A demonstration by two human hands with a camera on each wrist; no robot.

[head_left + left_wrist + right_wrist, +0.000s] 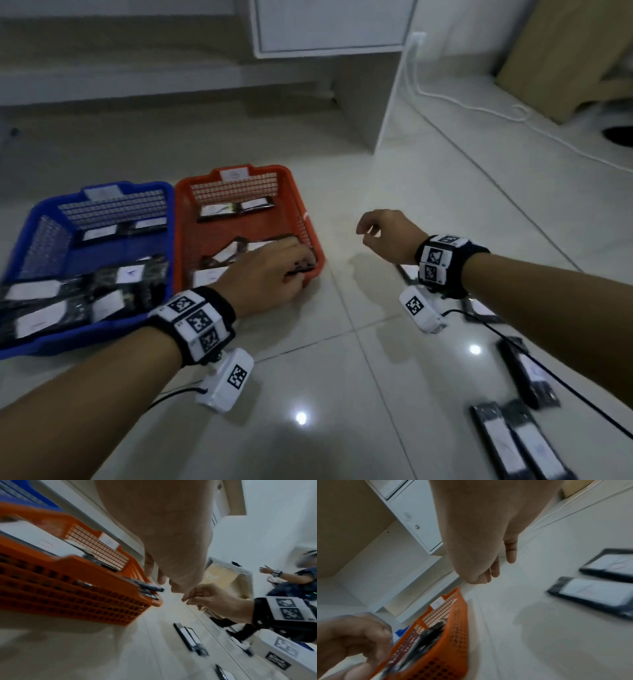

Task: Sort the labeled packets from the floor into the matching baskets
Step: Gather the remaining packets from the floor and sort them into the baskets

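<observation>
blue basket far left on the floor, holding a loose heap of labelled packets. just beside it, touching side to side, the orange basket, with two packets at its far end and several at the near end. left hand reaches over the orange basket's near right corner, fingers curled down onto a dark packet whose end pokes over the rim; contact is likely a grip, though the fingertips are hidden in the head view. right hand hovers over bare floor right of the basket, fingers loosely curled, holding nothing. unsorted packets lie on the floor at far right, under and behind the right forearm. risk: the packet sits on the rim rather than inside, so on release it may slide out onto the floor. labels are too blurred to read, so a mis-sort cannot be ruled out.
</observation>
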